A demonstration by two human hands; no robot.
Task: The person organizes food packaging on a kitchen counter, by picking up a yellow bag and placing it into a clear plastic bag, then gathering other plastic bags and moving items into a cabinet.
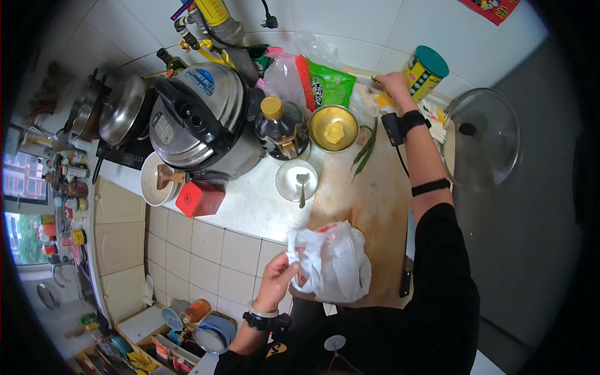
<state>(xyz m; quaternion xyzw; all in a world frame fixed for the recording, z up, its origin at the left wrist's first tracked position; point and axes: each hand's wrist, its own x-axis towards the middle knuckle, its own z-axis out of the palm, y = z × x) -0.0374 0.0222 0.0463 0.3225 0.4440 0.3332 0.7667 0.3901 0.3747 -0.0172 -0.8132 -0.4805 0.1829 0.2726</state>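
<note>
My left hand (279,278) grips the handle of a white plastic bag (340,259), which rests on the near end of a wooden cutting board (387,206). Red print shows on the bag; its contents are hidden. At the back of the counter, my right hand (395,86) is closed, with a small brownish thing by its fingertips that I cannot make out. Beside that hand stands a yellow canister (422,78) with a green lid. Long green chili peppers (367,150) lie on the board below it, next to a metal bowl (322,134) holding a pale yellow lump.
A knife (407,262) lies along the board's right edge. Leftward stand a glass bowl with a spoon (302,187), a dark sauce bottle (278,134), a pressure cooker (200,119) and a red box (201,199). A glass lid (484,140) leans at the right.
</note>
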